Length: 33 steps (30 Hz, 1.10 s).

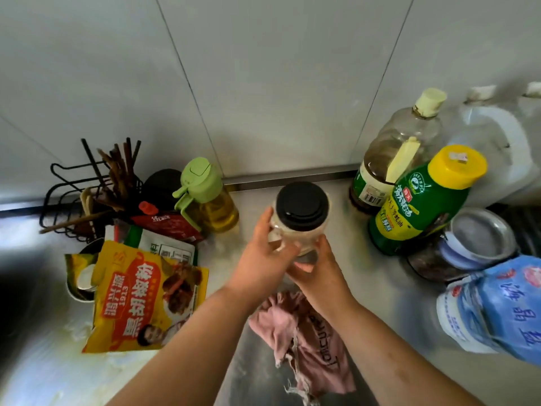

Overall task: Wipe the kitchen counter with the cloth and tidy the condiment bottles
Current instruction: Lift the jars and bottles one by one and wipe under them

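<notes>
We had the clear jar [295, 227] with the black lid [301, 205] in both hands at the middle of the steel counter [363, 276]. Our left hand [263, 253] curled round its left side, and our right hand [320, 268] wrapped the lower front, with the fingers closed on the glass. The jar stood upright, its long axis vertical and the lid facing us. Our hands hid its base, so we could not tell whether it rested on the steel or hung just above it.

The gap that mattered lay to either side. The oil dispenser [209, 197] with the green top stood near on the left, by the pepper powder packet [146, 297]. The green bottle [418, 206] with the yellow cap and the large clear bottle [395, 153] stood to the right, against the wall. We judged the right-hand group the likelier home for the jar, and our right hand was nearer to it.

The pink cloth [307, 341] lay crumpled on the counter on our side of the jar, under our right forearm, with neither hand on it. We judged the wiping could wait until the jar was set down.
</notes>
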Motion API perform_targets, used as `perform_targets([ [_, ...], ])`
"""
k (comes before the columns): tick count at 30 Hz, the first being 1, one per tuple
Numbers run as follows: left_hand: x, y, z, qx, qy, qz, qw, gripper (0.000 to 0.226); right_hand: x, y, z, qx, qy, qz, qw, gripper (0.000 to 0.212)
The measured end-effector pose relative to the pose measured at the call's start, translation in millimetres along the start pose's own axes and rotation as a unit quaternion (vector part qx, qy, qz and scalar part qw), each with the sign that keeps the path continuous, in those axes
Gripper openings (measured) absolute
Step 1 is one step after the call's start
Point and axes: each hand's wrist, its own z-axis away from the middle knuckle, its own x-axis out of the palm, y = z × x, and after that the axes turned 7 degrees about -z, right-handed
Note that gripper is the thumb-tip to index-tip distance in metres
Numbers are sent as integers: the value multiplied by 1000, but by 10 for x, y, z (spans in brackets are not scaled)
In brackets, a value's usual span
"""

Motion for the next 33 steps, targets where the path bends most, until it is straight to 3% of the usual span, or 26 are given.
perform_targets([
  [4, 137, 55, -128, -5, -27, -3, 1000, 72, 28, -51, -200, 63, 154, 15, 986, 53],
  [6, 156, 63, -189, -10, -32, 0, 999, 64, 42, -99, -383, 91, 180, -68, 977, 44],
  [8, 150, 85, -248, -13, -31, 0, 999, 57, 99, -194, -573, 134, 204, -125, 962, 49],
  [12, 58, 127, -286, -23, 3, -17, 1000, 59, 142, -292, -884, 137, 300, -68, 942, 70],
  [15, -69, 81, -247, -34, 61, -26, 997, 55, 92, -306, -1128, 163, 357, -101, 914, 70],
  [18, -253, -25, -165, -59, 144, -25, 988, 49, 100, -272, -1254, 142, 370, -99, 913, 55],
  [20, -408, -100, -88, -79, 208, 3, 975, 48, 135, -241, -1254, 140, 386, -107, 905, 58],
  [22, -558, -154, -25, -87, 279, 37, 956, 53, 158, -178, -1237, 165, 384, -99, 903, 59],
  [25, -750, -171, -14, -98, 353, 38, 930, 66, 233, -143, -1141, 212, 319, -153, 911, 40],
  [27, -874, -162, -30, -96, 351, 20, 931, 69, 353, -182, -994, 240, 249, -221, 912, 41],
  [29, -956, -137, -80, -94, 315, 1, 944, 63, 454, -194, -831, 265, 181, -254, 912, 60],
  [33, -1018, -92, -157, -111, 289, -32, 950, 47, 517, -115, -618, 237, 152, -164, 946, 50],
])
